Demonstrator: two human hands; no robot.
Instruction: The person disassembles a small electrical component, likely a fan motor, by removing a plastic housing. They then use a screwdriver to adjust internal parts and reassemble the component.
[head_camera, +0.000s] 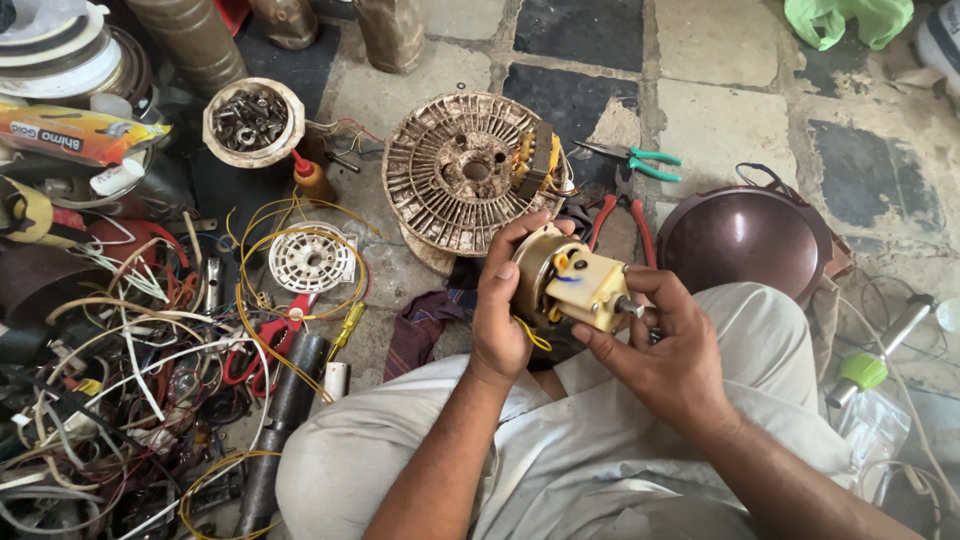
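A small fan motor (572, 283) with a round brass-coloured body and a cream plastic gearbox is held over my lap. My left hand (500, 300) grips its round metal body from the left, thumb on top. My right hand (655, 345) supports the cream gearbox from below and the right, fingers near the short metal shaft sticking out of it. Thin yellow and blue wires hang from the motor. Just beyond, on the floor, lies a round dusty ribbed motor housing (470, 175) with copper windings.
A tangle of wires and tools (110, 370) fills the left. A bowl of screws (252, 120), a white plastic disc (310, 260), a small orange bottle (312, 178), green-handled pliers (635, 158), red-handled pliers (625, 222) and a dark round dome cover (745, 240) lie on the stone floor.
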